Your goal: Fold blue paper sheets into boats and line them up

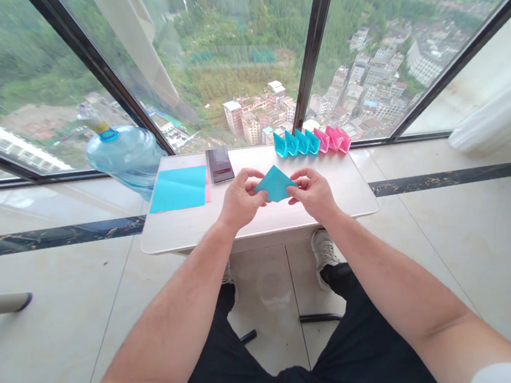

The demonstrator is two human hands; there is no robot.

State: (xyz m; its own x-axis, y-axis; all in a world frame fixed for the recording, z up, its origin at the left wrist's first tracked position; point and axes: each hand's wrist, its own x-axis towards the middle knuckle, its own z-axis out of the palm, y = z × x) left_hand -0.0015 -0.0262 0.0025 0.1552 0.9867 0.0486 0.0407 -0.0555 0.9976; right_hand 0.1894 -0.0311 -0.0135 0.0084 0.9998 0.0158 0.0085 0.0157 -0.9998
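A folded piece of blue origami paper [275, 184], diamond-shaped with a point at the top, is held up between both hands over the near part of the table. My left hand [242, 199] pinches its left corner between thumb and fingers. At the opposite corner, my right hand [311, 192] pinches it the same way. Behind the hands, several folded blue paper boats [296, 144] stand in a row, with several pink ones [332, 139] continuing it to the right. Flat blue sheets [178, 188] lie at the table's left, with a pink sheet [207, 188] showing beneath.
The small white table [349, 199] stands against tall windows. A phone-like dark object [221, 166], partly pixelated, lies near its back edge. Left of the table is a large blue water bottle [125, 157]. My shoes [324, 250] are under the table's front edge.
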